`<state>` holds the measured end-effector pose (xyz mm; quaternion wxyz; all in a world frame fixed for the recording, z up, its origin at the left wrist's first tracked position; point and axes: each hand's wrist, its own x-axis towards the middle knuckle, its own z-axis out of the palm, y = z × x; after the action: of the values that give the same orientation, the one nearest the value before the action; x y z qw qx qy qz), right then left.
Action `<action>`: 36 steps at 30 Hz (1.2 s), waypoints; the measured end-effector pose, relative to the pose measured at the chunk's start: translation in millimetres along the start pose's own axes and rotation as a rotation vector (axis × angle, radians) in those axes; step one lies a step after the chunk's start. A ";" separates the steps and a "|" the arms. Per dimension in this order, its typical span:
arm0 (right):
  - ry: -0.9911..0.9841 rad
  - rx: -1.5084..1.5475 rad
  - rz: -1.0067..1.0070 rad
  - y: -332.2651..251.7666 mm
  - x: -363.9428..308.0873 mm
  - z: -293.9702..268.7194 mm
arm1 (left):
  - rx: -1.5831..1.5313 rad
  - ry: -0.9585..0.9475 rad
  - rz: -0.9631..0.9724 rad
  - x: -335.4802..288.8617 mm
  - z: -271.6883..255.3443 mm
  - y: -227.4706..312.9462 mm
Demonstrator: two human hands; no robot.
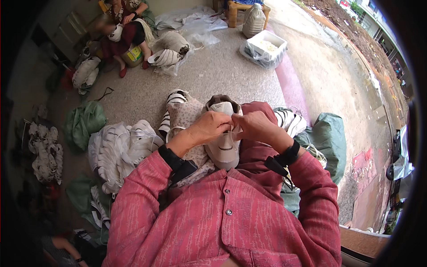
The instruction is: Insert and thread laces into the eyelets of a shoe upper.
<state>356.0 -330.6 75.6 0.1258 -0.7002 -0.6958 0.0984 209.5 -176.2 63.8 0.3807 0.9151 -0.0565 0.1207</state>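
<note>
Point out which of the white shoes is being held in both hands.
The white shoe on the lap, gripped by left hand and right hand; the others lie in a pile on the floor.

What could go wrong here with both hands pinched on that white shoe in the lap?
1. The white shoe rests loosely on the lap; a hard tug by the left hand or right hand might slide it off.
2. Both hands crowd one spot at the shoe's opening, hiding the lace, so a missed eyelet seems possible.
3. The pile of white shoes lies close by the left elbow and could get knocked.
</note>
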 end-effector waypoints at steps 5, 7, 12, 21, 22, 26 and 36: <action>0.043 0.106 -0.002 7.0 3.4 4.3 | -0.014 -0.071 -0.117 6.7 -1.3 -0.3; 0.070 0.148 -0.022 8.2 3.4 4.5 | 0.007 -0.116 -0.204 9.8 -1.8 -1.8; 0.125 0.024 0.042 4.6 -6.3 14.1 | 0.022 -0.144 -0.202 14.1 -3.3 -6.2; 0.228 0.020 -0.029 3.6 -13.4 27.3 | 0.005 -0.170 0.029 17.6 3.9 -28.0; 0.243 0.021 -0.058 2.2 -13.5 24.4 | -0.004 -0.163 0.024 16.7 6.6 -29.3; 0.127 0.255 0.028 -3.6 -15.4 7.6 | 0.065 0.095 0.169 14.6 6.7 -32.2; 0.213 0.420 0.227 -19.4 -9.8 19.1 | -1.069 0.177 -0.403 -9.7 -9.6 9.1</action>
<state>331.5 -339.7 63.2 0.3289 -0.7387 -0.5601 0.1800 196.7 -175.7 73.9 0.8089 0.5747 0.0978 0.0763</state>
